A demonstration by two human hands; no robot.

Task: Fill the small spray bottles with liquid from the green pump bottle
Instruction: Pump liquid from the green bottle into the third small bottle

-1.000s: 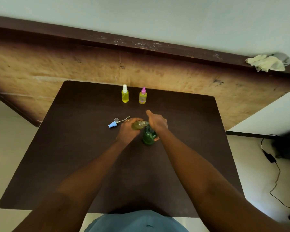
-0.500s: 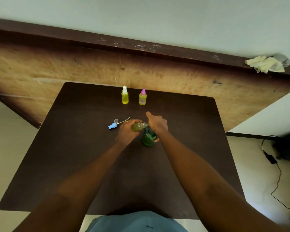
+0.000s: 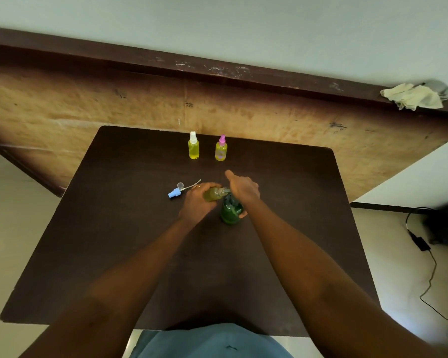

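My left grip [image 3: 198,202] is curled round an uncapped small spray bottle [image 3: 212,194] just above the middle of the frame. I hold it tipped on its side, its open neck turned right and touching the spout of the green pump bottle [image 3: 230,210]. Yellowish liquid shows inside it. My right grip [image 3: 243,188] is closed over the pump head of the green bottle, one finger sticking out toward the top of the frame. The green bottle stands upright on the dark counter [image 3: 114,228], right below that grip. Left of my left grip lies a blue spray cap [image 3: 175,193] with its thin tube, loose on the counter. Higher in the frame, near the counter's far edge, two capped spray bottles stand side by side, apart from each other, both holding yellow liquid: a white-capped bottle [image 3: 193,148] on the left and a pink-capped bottle [image 3: 221,150] on the right. A crumpled cloth [image 3: 411,96] sits on the ledge at upper right.
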